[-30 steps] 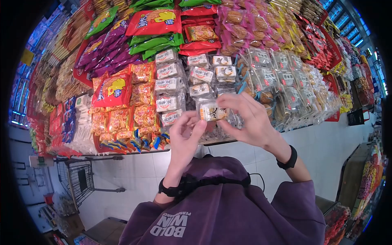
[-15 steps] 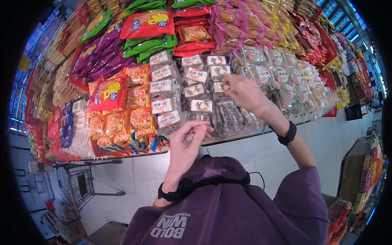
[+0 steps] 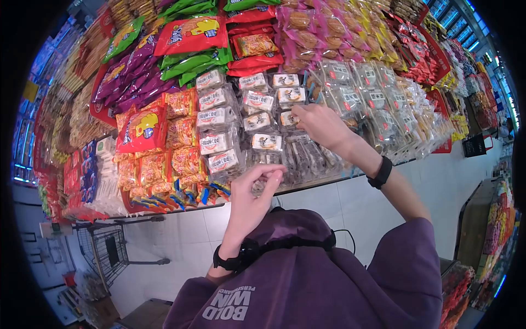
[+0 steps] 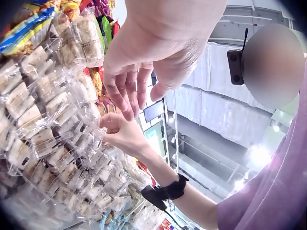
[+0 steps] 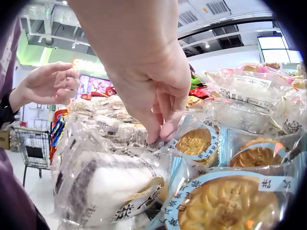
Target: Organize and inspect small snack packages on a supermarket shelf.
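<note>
My right hand [image 3: 323, 129] reaches over the display, its thumb and fingertips pinching the edge of a clear-wrapped white snack packet [image 3: 287, 118] with dark print. In the right wrist view, its fingertips [image 5: 160, 136] press together at crinkled clear wrapping, beside round pastries [image 5: 194, 143] in blue-edged wrappers. The left hand [image 3: 253, 194] hovers at the front edge of the display, fingers loosely bent and thumb apart, holding nothing. Just beyond it lies another white packet [image 3: 267, 142]. Below the left hand, rows of clear-wrapped packets [image 4: 60, 108] show in the left wrist view.
Orange noodle-snack bags [image 3: 183, 131] and a red chick bag [image 3: 143, 129] lie to the left. Clear packs [image 3: 378, 98] fill the right side, pink-wrapped pastries [image 3: 307, 24] the back. A shopping cart [image 3: 112, 247] stands on the floor at left.
A second ago both hands held a white packet between them. The right hand has since moved forward to the packet rows; the left stays near the front edge, now without a packet.
</note>
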### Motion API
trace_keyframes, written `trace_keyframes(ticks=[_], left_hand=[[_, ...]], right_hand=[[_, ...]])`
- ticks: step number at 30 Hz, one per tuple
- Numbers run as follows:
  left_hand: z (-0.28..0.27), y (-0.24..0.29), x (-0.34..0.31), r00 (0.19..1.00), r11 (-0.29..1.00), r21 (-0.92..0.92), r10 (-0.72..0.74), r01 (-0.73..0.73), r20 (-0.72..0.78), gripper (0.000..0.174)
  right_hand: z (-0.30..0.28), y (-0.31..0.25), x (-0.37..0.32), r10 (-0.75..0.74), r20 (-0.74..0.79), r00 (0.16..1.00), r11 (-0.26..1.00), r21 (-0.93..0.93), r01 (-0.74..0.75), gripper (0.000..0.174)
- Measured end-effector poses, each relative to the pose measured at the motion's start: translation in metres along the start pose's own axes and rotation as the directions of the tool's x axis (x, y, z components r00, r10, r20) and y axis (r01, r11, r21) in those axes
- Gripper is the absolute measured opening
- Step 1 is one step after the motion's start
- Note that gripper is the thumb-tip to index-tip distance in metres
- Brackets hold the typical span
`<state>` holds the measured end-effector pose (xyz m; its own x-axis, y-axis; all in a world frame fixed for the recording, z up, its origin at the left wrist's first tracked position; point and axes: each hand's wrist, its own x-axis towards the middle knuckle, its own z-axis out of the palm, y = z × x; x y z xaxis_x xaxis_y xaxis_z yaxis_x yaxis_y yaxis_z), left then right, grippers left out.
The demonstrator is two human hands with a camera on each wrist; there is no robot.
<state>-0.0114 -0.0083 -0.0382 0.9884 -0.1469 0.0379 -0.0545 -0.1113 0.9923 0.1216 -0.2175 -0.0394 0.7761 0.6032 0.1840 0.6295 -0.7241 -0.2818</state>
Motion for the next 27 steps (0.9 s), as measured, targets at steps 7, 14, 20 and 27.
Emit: trace_keyframes(ticks=[7, 14, 20, 27], left_hand=[[0.004, 0.001, -0.001, 0.999, 0.999, 0.029, 0.03, -0.031, 0.036, 0.018], [0.001, 0.0, -0.006, 1.0, 0.999, 0.031, -0.012, 0.012, 0.015, 0.018], [-0.002, 0.0, -0.009, 1.0, 0.999, 0.044, -0.012, 0.013, -0.004, 0.019], [0.0, -0.004, -0.007, 1.0, 0.999, 0.04, -0.011, 0.011, -0.002, 0.019]], right_hand=[[-0.015, -0.012, -0.002, -0.046, -0.078, 0.996, 0.988, -0.148, 0.035, 0.017], [0.012, -0.054, -0.003, -0.152, -0.106, 0.983, 0.985, 0.064, 0.159, 0.03], [0.018, -0.058, 0.007, -0.224, -0.087, 0.971, 0.967, 0.105, 0.233, 0.029], [0.027, -0.051, 0.015, -0.28, -0.104, 0.954, 0.94, 0.172, 0.295, 0.023]])
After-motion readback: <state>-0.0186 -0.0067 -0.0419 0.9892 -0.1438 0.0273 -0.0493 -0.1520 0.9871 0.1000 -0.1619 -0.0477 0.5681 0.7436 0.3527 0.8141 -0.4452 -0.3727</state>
